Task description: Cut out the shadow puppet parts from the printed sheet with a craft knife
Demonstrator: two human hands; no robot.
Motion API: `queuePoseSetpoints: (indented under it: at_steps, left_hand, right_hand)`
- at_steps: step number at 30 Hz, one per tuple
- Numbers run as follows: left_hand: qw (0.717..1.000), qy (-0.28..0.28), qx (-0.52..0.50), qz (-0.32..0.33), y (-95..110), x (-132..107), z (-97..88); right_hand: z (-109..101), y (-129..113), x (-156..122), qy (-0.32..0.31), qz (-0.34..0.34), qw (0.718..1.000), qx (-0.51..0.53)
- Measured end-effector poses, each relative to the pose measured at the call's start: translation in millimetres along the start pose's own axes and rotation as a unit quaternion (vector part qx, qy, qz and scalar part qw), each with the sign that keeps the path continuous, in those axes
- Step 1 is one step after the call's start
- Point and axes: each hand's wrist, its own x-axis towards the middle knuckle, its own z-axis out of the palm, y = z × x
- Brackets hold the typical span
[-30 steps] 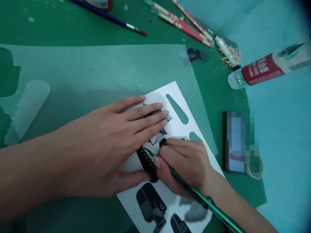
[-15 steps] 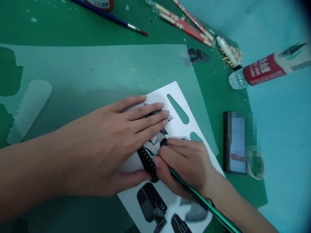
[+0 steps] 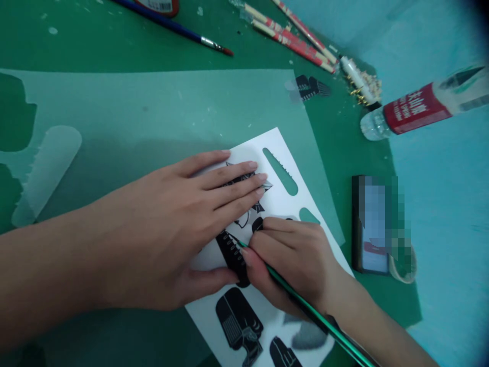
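Head view: bottle (image 3: 373, 126) at right, red label (image 3: 417, 108) with white Chinese characters, not fully legible; red container (image 3: 158, 6) at far edge shows barcode, cut off by frame. White printed sheet (image 3: 284, 206) on counter (image 3: 336, 148), long axis far left to near right, near end out of frame. Right hand (image 3: 292, 255) closed around green tool (image 3: 305, 302), tip pointing far left. Left hand (image 3: 179, 221) flat on sheet, fingers extended, hiding some print.

Past your left hand (image 3: 160, 234), room is waiting over the cloudy sheet (image 3: 153, 112); a paintbrush (image 3: 171, 26) is lying beyond, and a phone (image 3: 370, 229) and bottle (image 3: 416, 108) are blocking your right.
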Motion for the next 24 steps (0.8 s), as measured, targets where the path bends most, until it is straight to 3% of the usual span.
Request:
queuePoseSetpoints:
  at_steps: [24]
  left_hand:
    - [1.000,0.000,-0.008,0.002,-0.5,-0.3,-0.9]
  right_hand:
    - [-1.5,0.0,-0.9,-0.010,0.000,1.000,0.017]
